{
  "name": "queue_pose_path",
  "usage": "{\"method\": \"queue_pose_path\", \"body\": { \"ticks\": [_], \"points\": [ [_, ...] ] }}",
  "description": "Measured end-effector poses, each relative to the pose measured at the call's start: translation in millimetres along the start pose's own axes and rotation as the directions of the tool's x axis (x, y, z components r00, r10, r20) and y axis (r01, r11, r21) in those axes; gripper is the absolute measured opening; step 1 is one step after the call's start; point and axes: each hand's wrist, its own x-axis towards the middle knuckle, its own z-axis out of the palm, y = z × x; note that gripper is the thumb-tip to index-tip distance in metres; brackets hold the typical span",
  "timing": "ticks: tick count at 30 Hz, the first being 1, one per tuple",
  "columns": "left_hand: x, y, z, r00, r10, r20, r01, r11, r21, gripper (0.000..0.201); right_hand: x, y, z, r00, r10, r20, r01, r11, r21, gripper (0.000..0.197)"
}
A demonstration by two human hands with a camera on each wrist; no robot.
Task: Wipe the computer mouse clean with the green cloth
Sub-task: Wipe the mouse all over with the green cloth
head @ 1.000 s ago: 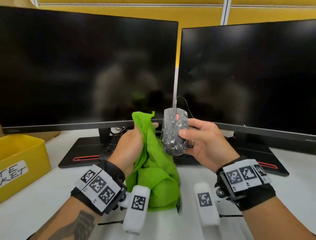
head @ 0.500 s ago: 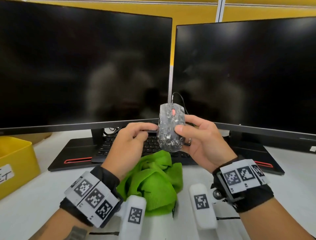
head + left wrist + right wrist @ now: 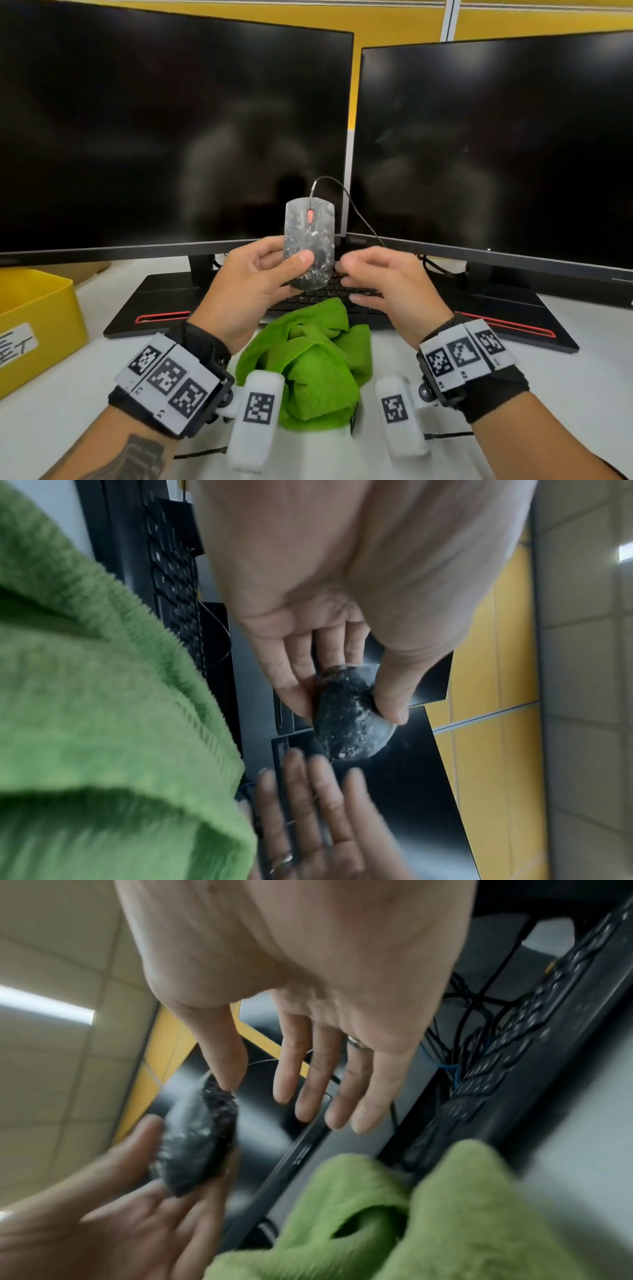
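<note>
Your left hand [image 3: 255, 274] pinches the mouse [image 3: 309, 241] at its lower end, long axis upright, cable end up. Your right hand [image 3: 387, 287] is relaxed, holding nothing; the green cloth [image 3: 315, 363] lies below.

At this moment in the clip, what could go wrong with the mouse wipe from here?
The left hand alone holds the dirty mouse up by its rear end, thumb over fingers; such a short grip could slip under wiping pressure. Its cable loops back between the monitors, so a pull might tug or snag it. The green cloth lies on the desk, held by neither hand; the right hand is open and must fetch it first.
</note>
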Motion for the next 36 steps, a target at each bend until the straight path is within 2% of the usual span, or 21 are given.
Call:
{"method": "queue_pose_path", "body": {
  "ticks": [2,4,6,9,13,14,16,19,21,23,27,30,32,34,36],
  "points": [
    [1.1,1.3,-4.0,1.0,0.019,-0.023,-0.018,0.999,0.031,0.048,2.1,4.5,1.4,0.994,0.03,0.104,-0.009,0.979,-0.203,0.022],
    [1.6,1.1,-6.4,0.999,0.024,-0.037,-0.023,0.999,0.047,0.047,3.2,6.1,5.4,0.962,0.088,0.257,0.012,0.931,-0.364,0.035],
    [1.8,0.8,-7.6,0.999,0.021,-0.042,-0.019,0.998,0.054,0.046,5.4,7.1,7.1,0.934,0.134,0.332,0.055,0.863,-0.502,0.045],
    [2.4,0.8,-8.4,0.999,0.015,-0.039,-0.013,0.999,0.049,0.045,10.3,11.0,5.9,0.925,0.211,0.315,0.035,0.781,-0.624,0.046],
    [3.0,1.1,-7.4,0.999,0.003,-0.042,-0.002,1.0,0.015,0.045,11.8,6.8,-2.8,0.943,0.25,0.219,-0.01,0.681,-0.732,0.014],
    [2.8,1.7,-7.3,0.999,0.0,-0.04,0.0,1.0,0.012,0.045,12.2,4.1,-5.8,0.952,0.236,0.196,-0.026,0.699,-0.714,0.018],
    [2.2,3.1,-7.4,0.999,-0.007,-0.035,0.007,1.0,0.008,0.044,11.9,-2.8,-10.6,0.973,0.194,0.127,-0.088,0.817,-0.569,0.027],
    [0.8,6.8,-7.3,0.999,-0.022,-0.036,0.021,1.0,-0.011,0.044,11.0,-13.0,-19.8,0.988,0.116,-0.1,-0.129,0.981,-0.144,0.023],
    [-0.2,9.2,-6.2,0.999,-0.03,-0.031,0.029,0.999,-0.022,0.044,10.4,-18.9,-28.7,0.968,0.159,-0.195,-0.126,0.978,0.169,0.024],
    [-1.0,10.2,-5.8,0.999,-0.037,-0.025,0.036,0.999,-0.029,0.043,8.0,-25.7,-34.1,0.955,0.222,-0.198,-0.135,0.918,0.374,0.024],
    [-1.5,10.2,-4.6,0.998,-0.067,0.019,0.069,0.996,-0.065,0.042,4.0,-30.9,-32.7,0.969,0.215,-0.122,-0.138,0.879,0.457,0.04],
    [-1.8,12.0,-3.7,0.995,-0.09,0.05,0.096,0.987,-0.131,0.042,2.2,-31.1,-28.9,0.986,0.164,-0.03,-0.127,0.853,0.506,0.038],
    [-1.3,12.0,-3.5,0.994,-0.102,0.048,0.109,0.979,-0.169,0.041,1.6,-30.9,-28.2,0.994,0.104,0.023,-0.099,0.829,0.551,0.039],
    [-0.5,11.2,-3.2,0.992,-0.116,0.041,0.122,0.971,-0.204,0.038,1.4,-28.2,-28.5,0.997,0.017,0.072,-0.056,0.816,0.576,0.056],
    [0.1,11.7,-1.3,0.989,-0.143,0.03,0.146,0.96,-0.239,0.038,1.6,-25.1,-29.4,0.992,-0.083,0.091,0.017,0.824,0.566,0.064]
  ]
}}
